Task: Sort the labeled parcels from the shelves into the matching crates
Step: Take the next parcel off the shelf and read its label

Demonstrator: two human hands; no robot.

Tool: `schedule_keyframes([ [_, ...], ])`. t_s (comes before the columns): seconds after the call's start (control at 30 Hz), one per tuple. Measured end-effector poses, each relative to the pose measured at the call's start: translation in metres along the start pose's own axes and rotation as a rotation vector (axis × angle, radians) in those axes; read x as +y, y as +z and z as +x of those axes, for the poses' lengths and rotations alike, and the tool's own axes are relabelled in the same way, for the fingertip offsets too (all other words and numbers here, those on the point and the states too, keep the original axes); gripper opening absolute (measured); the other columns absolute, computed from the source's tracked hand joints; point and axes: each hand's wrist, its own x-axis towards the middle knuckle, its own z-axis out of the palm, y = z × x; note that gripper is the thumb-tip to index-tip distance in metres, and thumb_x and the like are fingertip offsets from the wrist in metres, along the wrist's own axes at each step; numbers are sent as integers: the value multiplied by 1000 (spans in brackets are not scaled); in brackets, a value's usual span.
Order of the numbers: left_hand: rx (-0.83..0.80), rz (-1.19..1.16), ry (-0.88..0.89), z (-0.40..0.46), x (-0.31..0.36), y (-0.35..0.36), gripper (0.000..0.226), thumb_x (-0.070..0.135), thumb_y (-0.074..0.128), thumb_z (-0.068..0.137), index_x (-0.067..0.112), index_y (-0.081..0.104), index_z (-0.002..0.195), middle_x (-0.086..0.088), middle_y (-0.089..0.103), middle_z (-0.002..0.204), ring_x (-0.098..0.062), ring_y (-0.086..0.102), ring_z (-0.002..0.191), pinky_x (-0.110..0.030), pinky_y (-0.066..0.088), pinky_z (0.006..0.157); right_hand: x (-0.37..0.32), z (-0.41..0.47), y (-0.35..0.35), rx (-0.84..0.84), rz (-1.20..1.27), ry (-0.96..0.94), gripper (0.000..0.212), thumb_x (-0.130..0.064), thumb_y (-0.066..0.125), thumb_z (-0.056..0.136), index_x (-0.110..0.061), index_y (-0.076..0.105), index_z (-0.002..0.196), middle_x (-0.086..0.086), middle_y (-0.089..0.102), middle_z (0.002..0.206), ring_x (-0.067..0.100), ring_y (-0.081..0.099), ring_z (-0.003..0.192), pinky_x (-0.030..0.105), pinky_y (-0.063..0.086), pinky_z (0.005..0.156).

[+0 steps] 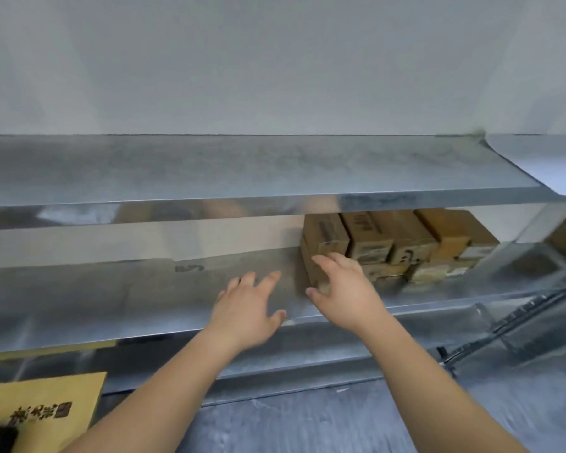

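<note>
**Reaching for the stacked parcels on the middle shelf**

I stand at a grey metal shelving unit against a pale wall, grey floor below my arms. Nearest me, low and left of my left fingers, lies a yellow printed carton; whether it is a crate I cannot tell, and no crate shows plainly anywhere.

My left hand hovers over the bare middle shelf, fingers spread and straight, holding nothing; I cannot tell if the palm touches the metal. Just beyond those fingers a "5" is marked on the shelf.

My right hand is open too, fingers loosely fanned, its fingertips at the near corner of the leftmost brown parcel. It looks like contact, but no grip has closed.

Behind and to the right of those fingers the remaining parcels sit in two tiers, labels blurred. The top shelf, farthest up, shows nothing on it.

I judge the sorting part-way at best: the shelf left of my fingers is bare, this stack is left, and the current pick is only starting.
</note>
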Motion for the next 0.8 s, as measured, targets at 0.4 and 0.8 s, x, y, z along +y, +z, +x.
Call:
schedule_keyframes([
  [0.4,-82,-138,-62,148,86,22,93,48,66,81,41,11,155,-3,43,148,-36,46,129,-48,45,104,103,112,-13,-52,-194,-127,74,-46,57,82,-36,34,152,3,32,161,37,18,149,51,12,125],
  [0.8,160,-475,-191,163,95,38,26,33,46,94,23,70,92,1,72,94,-16,64,88,-32,44,75,97,132,2,120,-18,-226,32,-30,42,96,-21,70,85,5,72,81,30,67,76,32,38,66],
])
